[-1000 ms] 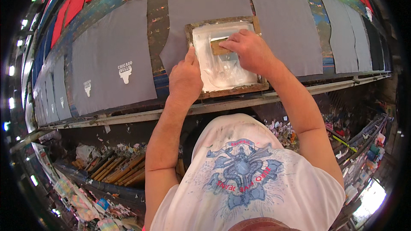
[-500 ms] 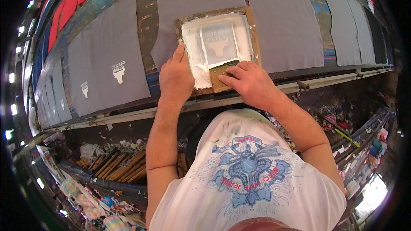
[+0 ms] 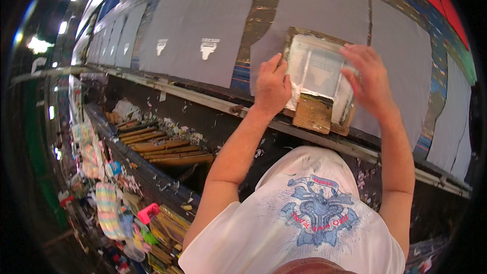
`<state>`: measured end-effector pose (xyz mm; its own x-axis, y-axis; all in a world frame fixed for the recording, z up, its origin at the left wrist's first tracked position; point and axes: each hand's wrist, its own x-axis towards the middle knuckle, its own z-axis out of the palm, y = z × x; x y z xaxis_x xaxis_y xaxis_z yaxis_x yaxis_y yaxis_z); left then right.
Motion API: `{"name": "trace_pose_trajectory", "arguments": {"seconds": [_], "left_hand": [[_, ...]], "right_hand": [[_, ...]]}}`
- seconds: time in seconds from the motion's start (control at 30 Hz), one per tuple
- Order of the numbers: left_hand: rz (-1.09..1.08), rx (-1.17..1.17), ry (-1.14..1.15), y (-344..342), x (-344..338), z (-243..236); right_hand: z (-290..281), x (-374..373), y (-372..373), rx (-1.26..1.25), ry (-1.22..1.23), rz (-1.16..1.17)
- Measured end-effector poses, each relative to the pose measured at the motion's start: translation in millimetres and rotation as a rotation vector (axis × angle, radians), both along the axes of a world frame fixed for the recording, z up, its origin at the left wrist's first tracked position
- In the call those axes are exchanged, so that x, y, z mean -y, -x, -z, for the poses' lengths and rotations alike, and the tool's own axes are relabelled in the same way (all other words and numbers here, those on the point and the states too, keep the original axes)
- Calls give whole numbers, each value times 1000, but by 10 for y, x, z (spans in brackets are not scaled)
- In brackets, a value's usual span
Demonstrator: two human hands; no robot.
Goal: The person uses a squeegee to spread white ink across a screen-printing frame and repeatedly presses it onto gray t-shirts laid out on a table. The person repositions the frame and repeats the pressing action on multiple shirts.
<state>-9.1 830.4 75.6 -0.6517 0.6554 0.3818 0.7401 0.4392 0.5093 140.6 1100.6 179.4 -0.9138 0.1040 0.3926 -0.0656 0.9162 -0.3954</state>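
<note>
so the wooden squeegee (image 3: 313, 113) is sitting loose at the near end of the screen printing frame (image 3: 317, 35), nearer than both hands' fingers and touching neither. right hand (image 3: 371, 78) is hovering open-fingered around the far right corner; left hand (image 3: 273, 86) is touching the left rail, can't tell if it's gripping.

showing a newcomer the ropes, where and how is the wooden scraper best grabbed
Probably by its near end, coming from the near side, thumb on top and fingers beneath: the wooden scraper is broad and flat, that end overlaps the near edge of the frame, and its far edge meets white paint.
</note>
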Motion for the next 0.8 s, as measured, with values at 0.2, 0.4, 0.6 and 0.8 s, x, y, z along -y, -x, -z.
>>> {"name": "trace_pose_trajectory", "arguments": {"seconds": [0.2,0.4,0.6,0.8], "left_hand": [[-24,110,-191,-4,22,157],[-56,247,-289,-38,75,257],[-43,338,-358,-10,86,241],[-51,376,-379,-26,97,245]], "right_hand": [[308,-415,814,227,-69,15],[399,-586,1292,564,88,-9],[305,-768,1536,815,101,-39],[384,-867,1527,785,260,-35]]}}
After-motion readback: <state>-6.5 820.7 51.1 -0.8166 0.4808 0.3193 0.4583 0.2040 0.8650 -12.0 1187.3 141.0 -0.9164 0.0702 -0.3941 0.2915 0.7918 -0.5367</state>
